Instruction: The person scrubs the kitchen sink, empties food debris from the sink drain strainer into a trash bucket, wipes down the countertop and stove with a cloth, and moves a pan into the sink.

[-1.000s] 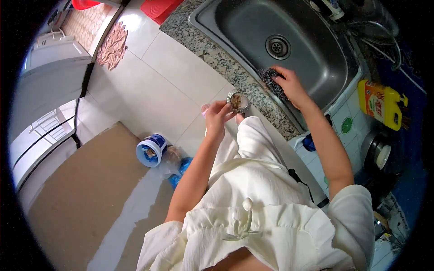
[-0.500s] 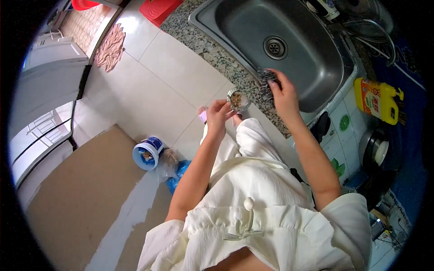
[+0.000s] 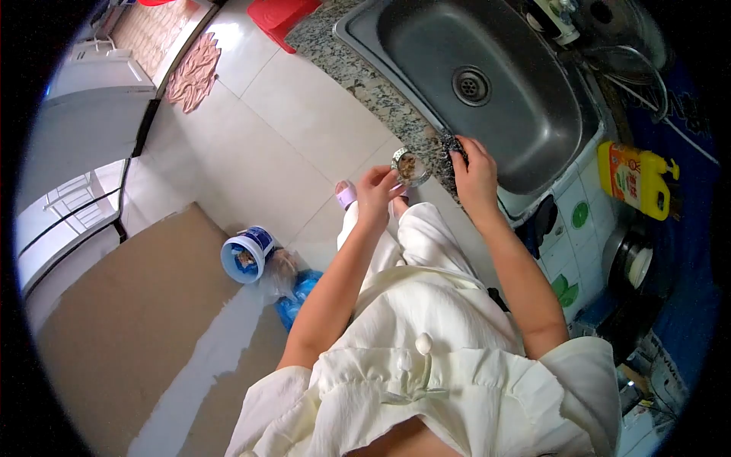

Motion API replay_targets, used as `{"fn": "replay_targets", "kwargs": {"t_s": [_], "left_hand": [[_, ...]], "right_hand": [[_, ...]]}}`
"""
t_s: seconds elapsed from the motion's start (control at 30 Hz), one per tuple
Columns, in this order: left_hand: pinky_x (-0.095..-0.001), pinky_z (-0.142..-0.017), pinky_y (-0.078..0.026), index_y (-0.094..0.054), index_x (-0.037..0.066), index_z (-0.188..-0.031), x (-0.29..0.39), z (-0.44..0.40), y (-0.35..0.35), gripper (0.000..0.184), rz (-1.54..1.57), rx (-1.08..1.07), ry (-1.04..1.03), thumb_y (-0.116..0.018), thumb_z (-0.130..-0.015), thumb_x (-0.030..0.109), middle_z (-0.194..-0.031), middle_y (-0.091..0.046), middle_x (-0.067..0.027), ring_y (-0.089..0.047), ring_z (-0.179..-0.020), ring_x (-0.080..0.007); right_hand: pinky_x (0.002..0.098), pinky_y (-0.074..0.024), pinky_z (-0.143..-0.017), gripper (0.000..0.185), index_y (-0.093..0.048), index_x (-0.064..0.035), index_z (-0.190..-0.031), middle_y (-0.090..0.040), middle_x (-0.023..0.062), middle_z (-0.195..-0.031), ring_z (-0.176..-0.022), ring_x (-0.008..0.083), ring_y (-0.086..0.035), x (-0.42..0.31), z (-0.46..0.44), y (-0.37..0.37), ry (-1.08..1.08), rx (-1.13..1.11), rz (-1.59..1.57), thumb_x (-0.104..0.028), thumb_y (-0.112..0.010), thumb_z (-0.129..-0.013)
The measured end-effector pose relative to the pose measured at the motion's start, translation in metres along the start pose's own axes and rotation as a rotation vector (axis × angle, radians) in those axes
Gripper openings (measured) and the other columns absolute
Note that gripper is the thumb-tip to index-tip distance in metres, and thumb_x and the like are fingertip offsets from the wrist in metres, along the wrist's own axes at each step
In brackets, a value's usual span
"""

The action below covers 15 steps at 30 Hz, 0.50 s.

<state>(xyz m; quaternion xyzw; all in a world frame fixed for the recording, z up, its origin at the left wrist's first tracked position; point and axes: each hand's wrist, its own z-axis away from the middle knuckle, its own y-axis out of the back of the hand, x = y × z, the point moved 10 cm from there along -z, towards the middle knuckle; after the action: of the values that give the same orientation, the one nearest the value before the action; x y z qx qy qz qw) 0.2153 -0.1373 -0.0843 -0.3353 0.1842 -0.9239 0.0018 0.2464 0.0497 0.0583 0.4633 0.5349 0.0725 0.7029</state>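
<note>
Head camera: two hands, each with one thing. The left hand (image 3: 377,195) pinches one small round dish (image 3: 410,167) by its rim, thumb and fingers nearly closed; brown scraps (image 3: 408,165) lie inside. It is just beside the long near edge of the counter (image 3: 381,94). The right hand (image 3: 477,177) has its fingers closed on one dark scouring pad (image 3: 449,152), at the sink's long near edge; whether they touch is unclear. One sink (image 3: 525,99) has one drain (image 3: 471,86). One yellow bottle (image 3: 636,180) is near its right end.
</note>
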Motion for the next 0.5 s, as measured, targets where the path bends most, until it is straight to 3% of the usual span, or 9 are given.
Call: {"fn": "replay_targets", "kwargs": {"t_s": [0.07, 0.33, 0.5], "left_hand": [[-0.0322, -0.074, -0.053, -0.053, 0.000, -0.088, -0.001, -0.002, 0.001, 0.007, -0.009, 0.002, -0.014, -0.054, -0.083, 0.005, -0.086, -0.056, -0.0076, -0.059, -0.078, -0.0171], [-0.0313, -0.074, -0.052, -0.053, 0.000, -0.090, -0.002, -0.003, 0.002, 0.011, 0.029, 0.008, -0.005, -0.056, -0.082, 0.006, -0.087, -0.056, -0.0067, -0.058, -0.079, -0.0161], [-0.0321, -0.075, -0.052, -0.053, 0.000, -0.091, 0.000, -0.004, -0.002, 0.011, 0.039, -0.011, -0.029, -0.056, -0.082, 0.006, -0.086, -0.055, -0.0064, -0.057, -0.077, -0.0158]], "right_hand": [[0.0396, -0.0411, -0.083, 0.025, -0.054, 0.0013, -0.103, -0.055, 0.0165, -0.103, -0.097, 0.0335, -0.051, -0.006, 0.002, -0.009, 0.019, -0.055, 0.060, -0.009, -0.051, -0.080], [0.0403, -0.0412, -0.083, 0.025, -0.055, 0.0019, -0.102, -0.057, 0.0182, -0.100, -0.094, 0.0347, -0.053, 0.003, 0.003, -0.020, -0.077, -0.066, 0.012, -0.009, -0.050, -0.080], [0.0406, -0.0412, -0.082, 0.025, -0.055, 0.0018, -0.102, -0.056, 0.0187, -0.101, -0.094, 0.0353, -0.053, -0.006, -0.002, -0.034, -0.017, -0.075, 0.024, -0.009, -0.049, -0.081]]}}
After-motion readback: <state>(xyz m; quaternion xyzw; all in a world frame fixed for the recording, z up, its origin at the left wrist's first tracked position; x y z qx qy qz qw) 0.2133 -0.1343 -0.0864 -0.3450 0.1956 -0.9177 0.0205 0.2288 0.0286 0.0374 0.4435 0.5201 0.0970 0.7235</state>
